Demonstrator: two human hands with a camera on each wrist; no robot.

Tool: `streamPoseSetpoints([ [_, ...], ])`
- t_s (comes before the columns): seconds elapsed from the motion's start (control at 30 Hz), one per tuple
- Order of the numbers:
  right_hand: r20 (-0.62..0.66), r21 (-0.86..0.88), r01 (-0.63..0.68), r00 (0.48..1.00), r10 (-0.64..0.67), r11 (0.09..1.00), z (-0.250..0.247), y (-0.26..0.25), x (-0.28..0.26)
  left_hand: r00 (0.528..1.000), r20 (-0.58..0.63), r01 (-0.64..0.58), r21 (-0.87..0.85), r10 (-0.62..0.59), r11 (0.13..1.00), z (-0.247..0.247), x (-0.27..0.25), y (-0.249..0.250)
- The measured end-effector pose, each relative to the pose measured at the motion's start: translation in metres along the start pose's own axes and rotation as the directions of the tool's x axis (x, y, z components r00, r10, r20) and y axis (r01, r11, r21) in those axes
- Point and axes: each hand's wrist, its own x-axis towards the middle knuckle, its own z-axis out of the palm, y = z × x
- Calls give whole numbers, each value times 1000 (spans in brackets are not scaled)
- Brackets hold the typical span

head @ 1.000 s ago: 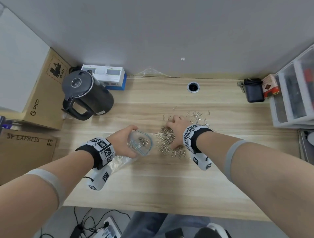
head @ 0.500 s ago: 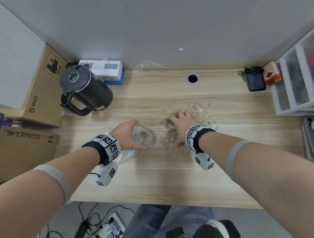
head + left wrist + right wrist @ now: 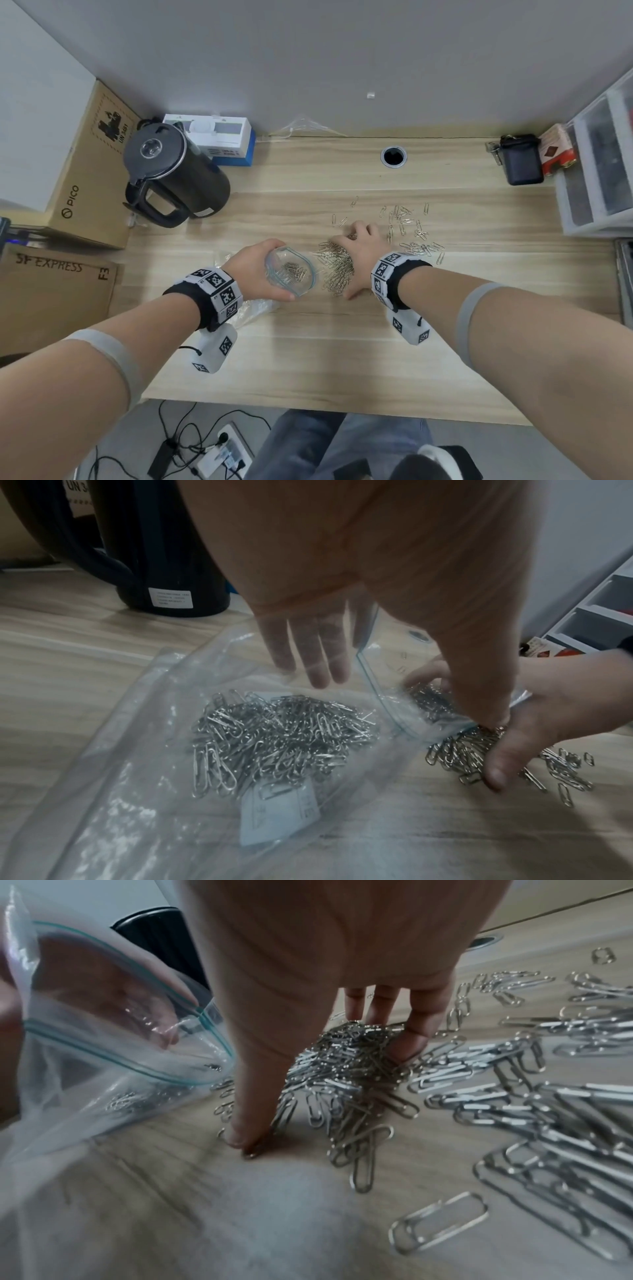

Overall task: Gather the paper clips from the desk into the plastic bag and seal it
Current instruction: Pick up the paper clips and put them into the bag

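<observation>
A clear zip plastic bag [image 3: 291, 274] lies on the wooden desk [image 3: 308, 359]. My left hand [image 3: 255, 270] grips its rim and holds the mouth wide, facing right. A heap of silver paper clips [image 3: 281, 737] sits inside the bag [image 3: 137, 777] beside a white label. My right hand [image 3: 359, 251] is cupped over a pile of paper clips [image 3: 337, 270] just outside the mouth. Its thumb [image 3: 253, 1069] touches the desk and its fingers curl behind the pile [image 3: 346, 1058]. More loose clips [image 3: 407, 222] lie scattered to the right.
A black kettle [image 3: 174, 174] stands at the back left by cardboard boxes [image 3: 85, 164] and a white-blue box [image 3: 212, 138]. A cable hole [image 3: 393, 156], a black pouch [image 3: 522, 164] and plastic drawers [image 3: 603, 171] line the back and right.
My right hand has drawn the pile of clips closer to the bag mouth. My left hand keeps holding the bag open in about the same place.
</observation>
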Motion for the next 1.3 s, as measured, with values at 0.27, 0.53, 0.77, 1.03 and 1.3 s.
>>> streamPoseSetpoints([
  [0.27,-86,118,123,990,-113,985,8,1,2,1000,-1,0,-16,0,1000,0,0,-1],
  [0.53,-118,236,146,986,-121,961,17,8,5,1000,-3,-13,-20,13,1000,2,-2,-2],
  [0.77,-116,282,110,990,-80,953,8,14,-2,1000,0,-13,-15,13,1000,2,-4,0],
  [1.03,-131,382,147,986,-104,912,-27,-4,-6,1000,-8,-20,-30,20,999,2,-9,1],
  [1.3,-85,557,247,967,-241,793,-21,-68,-10,999,-1,-35,-36,35,999,4,-12,0],
])
